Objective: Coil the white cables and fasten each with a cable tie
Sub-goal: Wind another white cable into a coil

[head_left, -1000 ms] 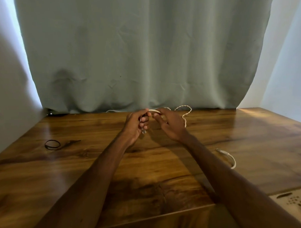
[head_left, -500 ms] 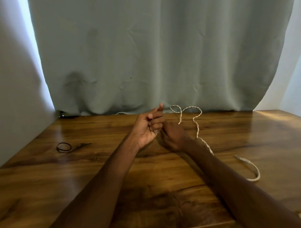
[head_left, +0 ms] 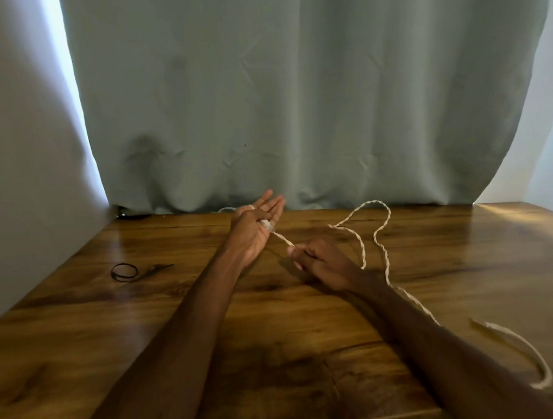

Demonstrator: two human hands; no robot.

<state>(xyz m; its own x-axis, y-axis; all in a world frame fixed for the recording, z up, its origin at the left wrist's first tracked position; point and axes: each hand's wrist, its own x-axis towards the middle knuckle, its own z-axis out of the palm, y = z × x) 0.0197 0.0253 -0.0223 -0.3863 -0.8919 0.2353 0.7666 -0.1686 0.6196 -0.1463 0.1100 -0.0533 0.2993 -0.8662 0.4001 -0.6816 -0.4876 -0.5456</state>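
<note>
White cable [head_left: 378, 237] is located on the right half of the table, with one stretch lifted between the two hands.

Grey-green curtain [head_left: 296, 99] hangs across the whole far side and meets the table's far edge. Pale wall shows to its left and right. The glossy brown wooden table [head_left: 85, 341] fills the near field.

Two bare forearms reach from the near edge toward the far middle. The left hand [head_left: 254, 232] is held palm up close to the far edge. Its fingers are straight, close together and pointing far, and the thumb is folded across the palm onto the cable. A white turn shows at the far side of the index finger, so the cable appears to pass round the hand.

The right hand [head_left: 324, 261] sits just right of the left and nearer, knuckles up. Its fingers are curled, with thumb and forefinger pinching the cable. Between the two hands the cable runs straight and taut.

Right of that hand the slack lies on the table in a loose loop reaching toward the far edge. It then trails nearer beside the right forearm until the arm hides it.

A curved white length [head_left: 524, 351] lies at the near right. Whether it joins the main run cannot be told.

On the left side, well apart from the hands, lies a black loop [head_left: 124, 272]. A slender dark item just right of it is too small to identify.
</note>
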